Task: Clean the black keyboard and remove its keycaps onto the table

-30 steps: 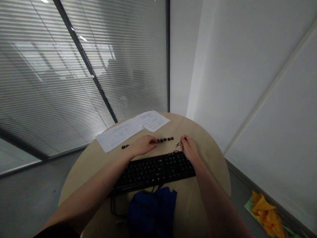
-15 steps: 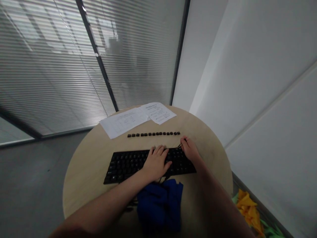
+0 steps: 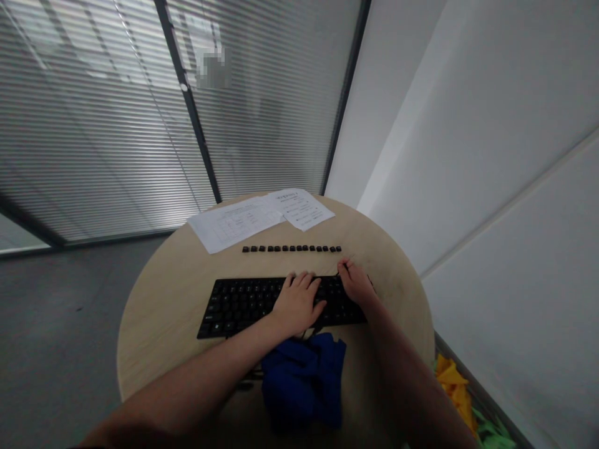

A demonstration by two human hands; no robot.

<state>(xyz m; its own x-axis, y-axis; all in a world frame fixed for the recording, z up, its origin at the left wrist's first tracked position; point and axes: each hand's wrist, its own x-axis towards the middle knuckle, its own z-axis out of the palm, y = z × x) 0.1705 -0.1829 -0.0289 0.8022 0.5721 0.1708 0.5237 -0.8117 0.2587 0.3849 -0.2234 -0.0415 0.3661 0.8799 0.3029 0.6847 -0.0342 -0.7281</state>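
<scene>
A black keyboard (image 3: 243,305) lies across the round table. My left hand (image 3: 296,304) rests flat over its middle, fingers spread and pointing away from me. At the keyboard's far right edge, my right hand (image 3: 356,282) is closed in a pinch. A thin wire tool, which looks like a keycap puller (image 3: 337,273), sticks out from its fingertips toward the keys; most of it is hidden by the fingers. Beyond the keyboard, several loose black keycaps (image 3: 292,248) stand in a straight row.
Printed paper sheets (image 3: 238,221) lie at the table's far side. A crumpled blue cloth (image 3: 302,386) sits in front of the keyboard, beside a partly hidden dark cable (image 3: 253,375). Yellow cloth (image 3: 453,383) lies low at the right, by the wall.
The view has shifted slightly. My right hand stays at the keyboard's far right edge, its wrist turned a little. My left hand keeps its place on the keys.
</scene>
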